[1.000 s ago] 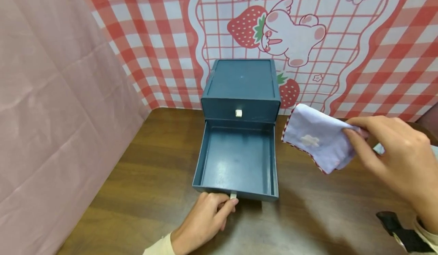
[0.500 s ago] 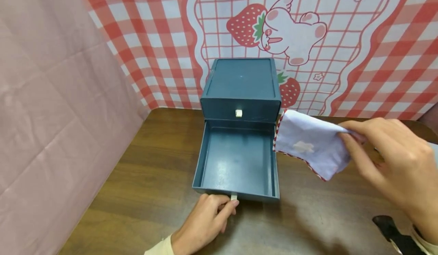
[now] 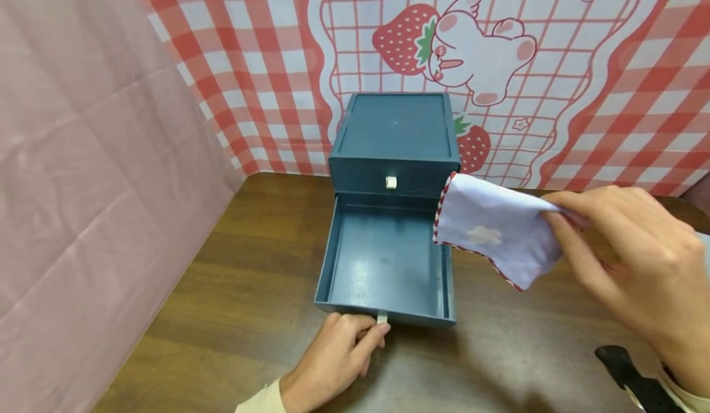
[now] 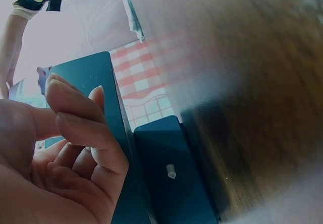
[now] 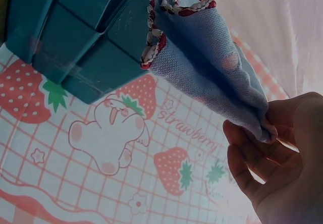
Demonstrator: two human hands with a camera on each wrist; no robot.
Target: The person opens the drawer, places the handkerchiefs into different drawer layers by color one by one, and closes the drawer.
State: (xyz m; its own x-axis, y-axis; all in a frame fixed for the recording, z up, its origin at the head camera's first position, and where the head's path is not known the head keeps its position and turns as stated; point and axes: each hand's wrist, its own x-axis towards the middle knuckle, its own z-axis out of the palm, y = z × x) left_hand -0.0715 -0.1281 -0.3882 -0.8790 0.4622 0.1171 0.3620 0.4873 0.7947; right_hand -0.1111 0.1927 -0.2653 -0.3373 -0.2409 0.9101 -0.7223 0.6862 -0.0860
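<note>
A blue drawer cabinet (image 3: 396, 126) stands against the patterned cloth, its lower drawer (image 3: 383, 259) pulled out and bare inside. My left hand (image 3: 330, 360) pinches the small white handle (image 3: 382, 317) on that drawer's front; in the left wrist view its fingers (image 4: 91, 138) are curled beside the blue front. Between thumb and fingers, my right hand (image 3: 638, 259) pinches one end of a folded lavender handkerchief (image 3: 493, 231) with red-and-white edging and a pale patch. Its free end hangs over the drawer's right wall. The right wrist view shows the handkerchief's (image 5: 212, 67) folded layers.
The upper drawer (image 3: 421, 179) is closed and has a white knob (image 3: 391, 182). Behind the cabinet hangs a red checked strawberry cloth (image 3: 266, 80); pink fabric (image 3: 100, 154) borders the left of the brown wooden table (image 3: 222, 296). A black strap (image 3: 638, 379) is by the right wrist.
My right hand has brought the handkerchief leftward, from beside the drawer to over its right wall. My left hand stays on the handle, and the drawer keeps its place.
</note>
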